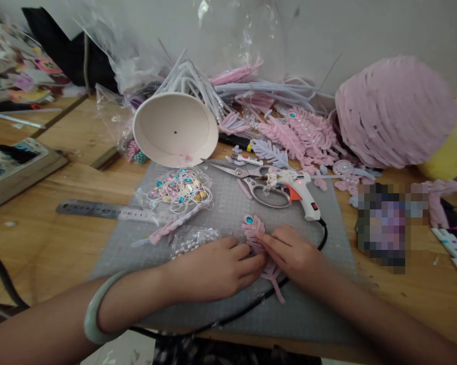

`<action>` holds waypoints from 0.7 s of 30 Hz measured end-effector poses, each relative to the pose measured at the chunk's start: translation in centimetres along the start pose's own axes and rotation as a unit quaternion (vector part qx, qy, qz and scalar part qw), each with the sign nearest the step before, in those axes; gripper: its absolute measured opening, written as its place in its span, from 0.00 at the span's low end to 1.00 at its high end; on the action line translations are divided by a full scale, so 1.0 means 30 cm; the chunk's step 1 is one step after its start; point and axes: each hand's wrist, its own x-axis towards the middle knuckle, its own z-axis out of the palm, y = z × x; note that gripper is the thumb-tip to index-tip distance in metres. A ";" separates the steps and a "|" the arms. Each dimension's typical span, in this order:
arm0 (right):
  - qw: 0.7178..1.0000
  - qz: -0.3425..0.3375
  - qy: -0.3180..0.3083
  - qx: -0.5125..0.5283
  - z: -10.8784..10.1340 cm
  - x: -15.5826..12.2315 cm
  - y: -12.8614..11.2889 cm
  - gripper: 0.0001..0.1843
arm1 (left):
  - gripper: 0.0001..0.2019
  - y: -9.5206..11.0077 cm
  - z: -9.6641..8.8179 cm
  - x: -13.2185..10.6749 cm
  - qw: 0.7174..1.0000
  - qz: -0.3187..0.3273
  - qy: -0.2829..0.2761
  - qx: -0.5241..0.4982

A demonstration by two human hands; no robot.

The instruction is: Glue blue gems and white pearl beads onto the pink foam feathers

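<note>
Now R fingers [273,246] pinch feather [253,235], gem [249,219] fwd, stem [277,290] back; L [216,268] curled, hold unclear.

My wooden table [82,183]: grey cutting mat [224,218] before me, power strip [19,172] at my left
On my mat: scissors [247,179], hot-glue gun [303,191], bagged silver beads [192,241]

On your left forearm [137,299] you wear a thick, smooth, pale green ring-shaped bangle [92,314] with a soft sheen. Right of the bangle, your right hand [299,256] is bare; below and right of the bangle, dark, pale-patterned cloth [228,353] shows, apparently your clothing.
</note>
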 end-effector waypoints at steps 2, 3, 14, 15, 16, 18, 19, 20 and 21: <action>1.000 0.002 0.001 0.004 0.003 0.002 -0.001 0.21 | 0.12 0.000 -0.001 0.000 1.000 0.000 0.000 0.000; 1.000 0.002 0.003 0.006 0.005 0.002 -0.002 0.21 | 0.13 0.001 -0.001 0.000 1.000 -0.001 0.000 0.000; 0.970 0.229 0.085 0.011 -0.129 -0.014 0.074 0.13 | 0.12 0.002 -0.007 -0.005 1.000 0.003 -0.003 0.002; 0.954 0.286 0.085 -0.014 -0.146 -0.010 0.097 0.13 | 0.12 0.002 -0.009 -0.005 1.000 0.004 -0.003 0.000; 0.936 0.341 0.075 -0.037 -0.158 -0.004 0.120 0.16 | 0.13 0.001 -0.011 -0.004 1.000 0.005 -0.003 -0.001; 0.909 0.413 0.017 -0.058 -0.166 0.013 0.158 0.21 | 0.14 0.000 -0.015 -0.002 1.000 0.006 -0.003 -0.002; 0.902 0.428 -0.016 -0.057 -0.163 0.023 0.173 0.23 | 0.15 0.000 -0.016 -0.001 1.000 0.006 -0.005 -0.002; 0.898 0.434 -0.047 -0.054 -0.157 0.032 0.185 0.23 | 0.17 0.001 -0.017 0.001 1.000 0.005 -0.006 -0.004; 0.896 0.436 -0.073 -0.049 -0.150 0.041 0.194 0.23 | 0.18 0.001 -0.018 0.003 1.000 0.002 -0.008 -0.008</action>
